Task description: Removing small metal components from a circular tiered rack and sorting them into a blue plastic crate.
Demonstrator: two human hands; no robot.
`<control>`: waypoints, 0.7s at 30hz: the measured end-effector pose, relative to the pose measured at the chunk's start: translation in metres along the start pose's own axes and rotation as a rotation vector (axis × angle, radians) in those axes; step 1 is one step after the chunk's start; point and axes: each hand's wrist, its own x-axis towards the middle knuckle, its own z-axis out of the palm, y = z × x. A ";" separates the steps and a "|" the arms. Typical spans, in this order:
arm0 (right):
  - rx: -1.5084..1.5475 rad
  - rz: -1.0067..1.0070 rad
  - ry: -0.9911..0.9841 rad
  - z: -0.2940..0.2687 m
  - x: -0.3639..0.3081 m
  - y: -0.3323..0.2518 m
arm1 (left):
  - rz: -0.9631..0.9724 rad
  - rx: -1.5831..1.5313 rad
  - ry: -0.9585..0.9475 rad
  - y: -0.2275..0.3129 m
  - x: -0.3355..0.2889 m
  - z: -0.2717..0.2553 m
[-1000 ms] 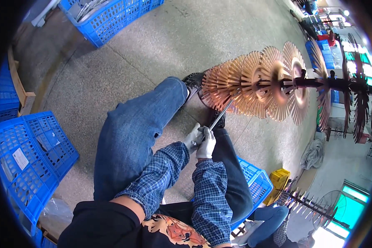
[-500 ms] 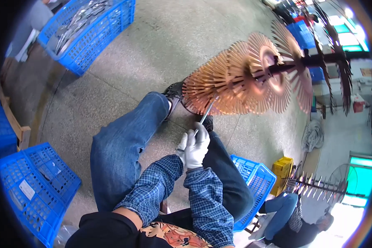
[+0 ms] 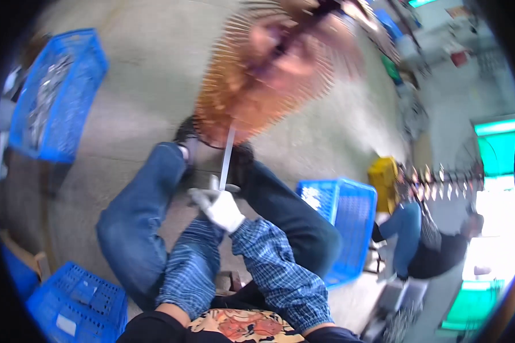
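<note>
A thin rod (image 3: pixel 227 155) is gripped at its lower end, above the knees, by both gloved hands, right hand (image 3: pixel 226 210) clenched over left hand (image 3: pixel 203 197), so its tip reaches the blurred copper fan rack (image 3: pixel 269 74) ahead. Blue crates (image 3: pixel 343 223) are set within reach.

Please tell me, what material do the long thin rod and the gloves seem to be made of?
The rod looks like bare metal: pale, straight, with a dull silvery shine. The gloves on the right hand and left hand look like white knitted fabric, matte and soft; blur hides the weave.

Copper fan stack (image 3: pixel 274 68) motion-blurred; left hand (image 3: pixel 203 197) mostly hidden
</note>
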 end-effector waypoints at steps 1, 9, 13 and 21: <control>-0.106 -0.100 -0.045 -0.012 0.000 -0.006 | -0.141 -0.254 -0.056 -0.026 -0.012 0.014; -0.227 -0.383 0.379 -0.184 -0.131 -0.104 | -0.759 0.977 0.553 0.137 0.061 -0.068; 0.172 0.064 0.788 -0.302 -0.196 0.011 | -1.054 0.899 0.302 0.114 0.043 -0.089; -0.414 0.885 0.437 -0.349 -0.243 0.339 | -1.066 1.685 0.143 0.257 0.025 -0.060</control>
